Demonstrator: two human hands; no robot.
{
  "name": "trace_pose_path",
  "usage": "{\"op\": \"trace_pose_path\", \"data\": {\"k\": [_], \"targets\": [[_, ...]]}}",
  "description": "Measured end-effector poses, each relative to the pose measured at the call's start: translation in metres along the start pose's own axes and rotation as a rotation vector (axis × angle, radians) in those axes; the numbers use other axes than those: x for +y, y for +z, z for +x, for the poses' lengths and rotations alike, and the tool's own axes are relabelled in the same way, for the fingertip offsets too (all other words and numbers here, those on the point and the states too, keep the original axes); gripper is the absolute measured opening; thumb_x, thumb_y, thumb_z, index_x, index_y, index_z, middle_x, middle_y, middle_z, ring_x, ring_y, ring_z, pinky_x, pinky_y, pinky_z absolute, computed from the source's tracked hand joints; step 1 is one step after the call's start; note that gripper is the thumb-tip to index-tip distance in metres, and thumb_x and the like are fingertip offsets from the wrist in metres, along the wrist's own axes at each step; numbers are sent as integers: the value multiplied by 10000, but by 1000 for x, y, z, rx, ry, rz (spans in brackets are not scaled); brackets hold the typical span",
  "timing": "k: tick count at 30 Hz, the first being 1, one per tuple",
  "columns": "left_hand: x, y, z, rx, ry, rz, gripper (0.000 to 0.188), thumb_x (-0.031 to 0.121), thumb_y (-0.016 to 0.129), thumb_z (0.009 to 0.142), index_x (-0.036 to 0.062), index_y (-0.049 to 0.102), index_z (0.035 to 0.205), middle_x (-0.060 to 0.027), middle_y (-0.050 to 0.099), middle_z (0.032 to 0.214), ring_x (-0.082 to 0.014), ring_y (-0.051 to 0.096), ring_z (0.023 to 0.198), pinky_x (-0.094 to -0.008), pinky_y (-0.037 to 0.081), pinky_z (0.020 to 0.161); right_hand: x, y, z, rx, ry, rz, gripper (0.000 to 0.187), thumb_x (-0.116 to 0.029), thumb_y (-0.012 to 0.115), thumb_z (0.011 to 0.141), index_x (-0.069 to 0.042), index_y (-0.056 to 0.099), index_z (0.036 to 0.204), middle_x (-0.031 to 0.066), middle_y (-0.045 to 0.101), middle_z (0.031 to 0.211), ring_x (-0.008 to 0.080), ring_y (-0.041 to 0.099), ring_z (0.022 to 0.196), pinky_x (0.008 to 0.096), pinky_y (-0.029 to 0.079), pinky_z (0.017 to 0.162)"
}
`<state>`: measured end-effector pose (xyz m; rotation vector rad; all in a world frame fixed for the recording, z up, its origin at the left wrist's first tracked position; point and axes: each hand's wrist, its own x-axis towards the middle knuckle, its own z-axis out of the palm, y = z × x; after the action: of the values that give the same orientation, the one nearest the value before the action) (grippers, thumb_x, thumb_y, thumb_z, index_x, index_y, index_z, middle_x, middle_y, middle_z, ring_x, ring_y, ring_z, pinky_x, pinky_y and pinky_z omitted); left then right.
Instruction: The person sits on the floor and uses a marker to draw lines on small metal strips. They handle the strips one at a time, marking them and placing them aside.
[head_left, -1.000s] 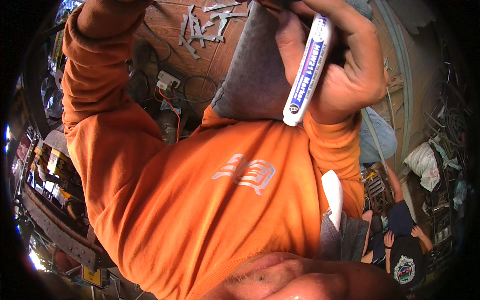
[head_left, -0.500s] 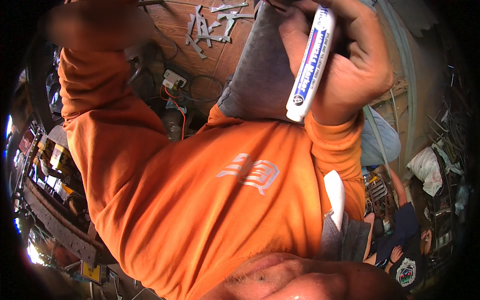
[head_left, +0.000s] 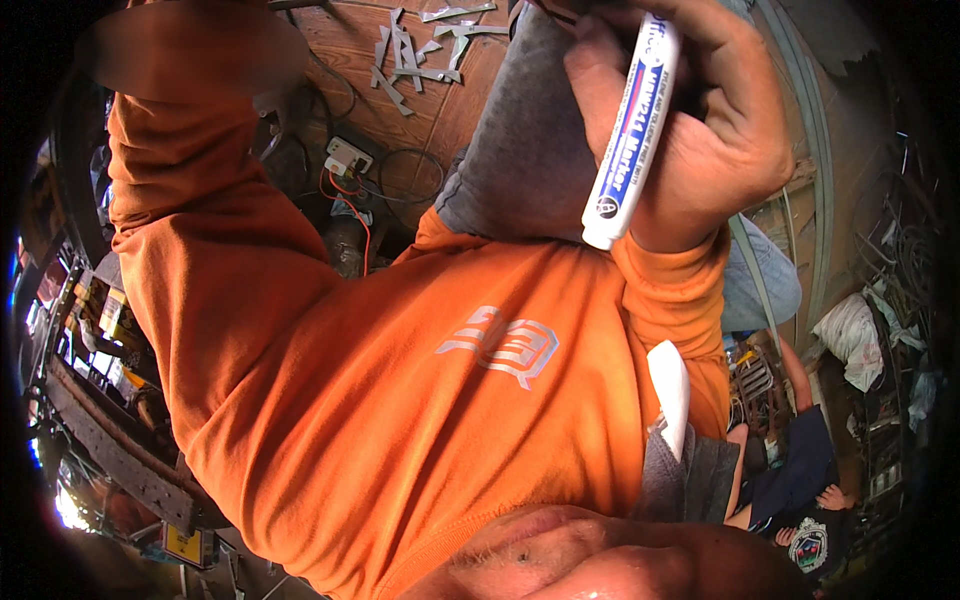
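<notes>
One white marker (head_left: 630, 140) with a blue band is held in the right hand (head_left: 715, 165); thumb on its left, fingers curled on its right. Marker tilted, blunt lower end leaning left; upper end cannot be made out. One left hand (head_left: 195, 45) is placed far left of the marker, heavily blurred; whether it is open or closed, or holding anything, cannot be told.

One grey-covered knee (head_left: 530, 135) is seen just left of the marker. Beyond it, left and above, about ten thin pale strips (head_left: 435, 75) are scattered on a brown floor (head_left: 480, 85); some are overlapped, so exact count uncertain. Left of the marker, nearer its own height: one white socket block (head_left: 348, 157), with one orange cable (head_left: 366, 245) below it.

Below the marker, one orange top (head_left: 400, 400) is worn, with one pale chest emblem (head_left: 503, 345). Below and slightly right, one white elongated object (head_left: 670, 390), kind not clear. To the right and below, one white sack (head_left: 850, 340). Farther down on that side, one co-worker (head_left: 795, 470) in dark clothing is noted, two hands visible.
</notes>
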<state>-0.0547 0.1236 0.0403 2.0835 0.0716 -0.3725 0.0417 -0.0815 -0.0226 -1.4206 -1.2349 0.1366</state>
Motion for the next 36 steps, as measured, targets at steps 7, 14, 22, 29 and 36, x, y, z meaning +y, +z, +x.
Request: {"op": "trace_pose_path", "data": {"k": [7, 14, 22, 29, 36], "targets": [[-17, -3, 4, -39, -2, -176, 205, 51, 732, 832, -62, 776, 997, -84, 750, 795, -114, 656, 665, -241, 493, 581, -3, -4, 1, -34, 13, -49, 328, 100, 782, 720, 18, 712, 1029, 38, 702, 817, 32, 583, 623, 181, 455, 550], [-8, -6, 10, -112, -12, -231, 187, 35, 721, 835, -64, 774, 984, -96, 756, 794, -125, 670, 660, -267, 510, 555, -7, -5, 4, -85, 50, -101, 325, 109, 781, 712, 14, 719, 1017, 30, 697, 789, 24, 570, 602, 182, 431, 523], [-1, 8, 2, 49, 112, 21, 169, 38, 720, 837, -58, 777, 964, -103, 757, 777, -116, 658, 609, -259, 499, 510, -5, 0, 10, -12, -92, -144, 333, 97, 785, 691, -9, 736, 1003, 46, 701, 778, 62, 598, 594, 213, 461, 529], [-3, -7, 7, -89, 57, -141, 161, 38, 738, 847, -63, 775, 966, -104, 745, 749, -101, 629, 574, -247, 469, 485, -4, -2, 5, 6, -47, -136, 347, 86, 790, 678, -21, 743, 1005, 29, 682, 756, 60, 583, 576, 220, 458, 518], [-6, -1, 9, -75, 22, -247, 154, 51, 752, 846, -60, 774, 951, -81, 726, 707, -91, 601, 544, -250, 436, 458, -5, -3, 6, 5, -1, -104, 346, 83, 795, 679, -18, 742, 1005, 20, 668, 747, 46, 561, 560, 212, 438, 500]]}}
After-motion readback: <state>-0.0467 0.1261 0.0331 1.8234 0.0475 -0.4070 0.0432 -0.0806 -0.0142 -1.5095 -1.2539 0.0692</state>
